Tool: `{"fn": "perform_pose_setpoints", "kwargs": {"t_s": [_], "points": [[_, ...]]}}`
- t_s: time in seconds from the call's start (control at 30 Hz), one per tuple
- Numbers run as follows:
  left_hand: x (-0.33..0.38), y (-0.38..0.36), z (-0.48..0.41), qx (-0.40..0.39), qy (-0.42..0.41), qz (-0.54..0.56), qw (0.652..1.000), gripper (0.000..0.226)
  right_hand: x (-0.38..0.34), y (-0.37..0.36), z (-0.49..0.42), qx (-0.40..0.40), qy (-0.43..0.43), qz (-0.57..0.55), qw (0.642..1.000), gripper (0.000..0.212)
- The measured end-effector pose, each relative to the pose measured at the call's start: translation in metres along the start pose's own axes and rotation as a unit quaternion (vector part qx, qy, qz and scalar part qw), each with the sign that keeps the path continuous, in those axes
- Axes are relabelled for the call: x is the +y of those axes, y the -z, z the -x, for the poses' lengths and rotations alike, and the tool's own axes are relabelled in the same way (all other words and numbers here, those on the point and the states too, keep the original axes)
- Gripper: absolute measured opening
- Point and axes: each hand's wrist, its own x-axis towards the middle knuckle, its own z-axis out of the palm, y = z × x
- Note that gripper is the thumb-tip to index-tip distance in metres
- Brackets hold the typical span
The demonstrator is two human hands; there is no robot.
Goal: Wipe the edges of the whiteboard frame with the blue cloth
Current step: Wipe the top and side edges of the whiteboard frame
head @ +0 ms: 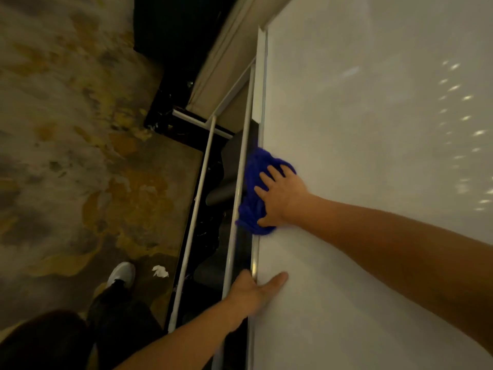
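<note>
Near the frame's centre, the right hand (280,200) presses the bunched blue cloth (257,188) with spread fingers against the whiteboard frame (260,102). Lower down, the left hand (250,293) appears to grip that edge, thumb flat on the whiteboard (373,129).

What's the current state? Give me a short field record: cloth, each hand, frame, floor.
cloth: blue cloth bunched, pressed on the whiteboard frame edge
right hand: right hand flat on the cloth, fingers spread
left hand: left hand gripping the frame edge lower down, thumb on the board face
floor: crumpled white scrap beside a white shoe
</note>
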Motion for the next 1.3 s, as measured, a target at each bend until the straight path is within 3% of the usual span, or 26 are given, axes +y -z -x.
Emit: {"fn": "perform_pose_setpoints", "kwargs": {"t_s": [0.07, 0.17, 0.23, 0.33, 0.5, 0.63, 0.7, 0.8, 0.93, 1.03, 1.13, 1.3], "points": [[0.035, 0.01, -0.017, -0.023, -0.014, -0.016, 1.0, 0.102, 0.004, -0.002, -0.011, -0.018, 0.022, -0.005, 1.0, 0.101], [0.064, 0.015, -0.025, -0.056, -0.01, -0.028, 0.998, 0.081, 0.019, 0.01, -0.022, -0.051, 0.064, -0.006, 0.997, 0.104], [0.083, 0.013, -0.032, -0.054, 0.018, -0.014, 0.998, 0.075, 0.057, 0.026, -0.044, -0.04, 0.021, -0.011, 0.999, 0.104], [0.113, 0.02, -0.047, -0.069, 0.07, 0.004, 0.995, 0.086, 0.089, 0.042, -0.069, -0.029, -0.017, -0.009, 0.999, 0.1], [0.173, 0.037, -0.085, -0.058, 0.118, 0.013, 0.991, 0.092, 0.097, 0.043, -0.095, -0.04, 0.055, -0.029, 0.997, 0.103], [0.218, 0.042, -0.114, -0.062, 0.187, 0.012, 0.98, 0.095, 0.164, 0.07, -0.148, -0.041, -0.014, -0.043, 0.998, 0.105], [0.239, 0.051, -0.131, -0.054, 0.257, 0.087, 0.961, 0.103, 0.182, 0.081, -0.175, -0.049, -0.024, -0.043, 0.998, 0.103], [0.266, 0.074, -0.155, -0.075, 0.299, 0.183, 0.933, 0.117, 0.196, 0.09, -0.201, -0.051, -0.039, -0.05, 0.997, 0.104], [0.301, 0.097, -0.18, -0.139, 0.326, 0.137, 0.925, 0.118, 0.212, 0.097, -0.227, -0.073, -0.005, -0.034, 0.997, 0.106], [0.345, 0.116, -0.211, -0.125, 0.284, 0.083, 0.947, 0.108, 0.232, 0.096, -0.249, -0.072, -0.01, -0.038, 0.997, 0.104], [0.404, 0.128, -0.24, -0.06, 0.209, 0.099, 0.971, 0.097, 0.249, 0.095, -0.268, -0.086, 0.0, -0.035, 0.996, 0.102], [0.493, 0.122, -0.281, -0.055, 0.141, 0.132, 0.98, 0.092, 0.29, 0.097, -0.307, -0.106, -0.035, -0.027, 0.993, 0.106]]}}
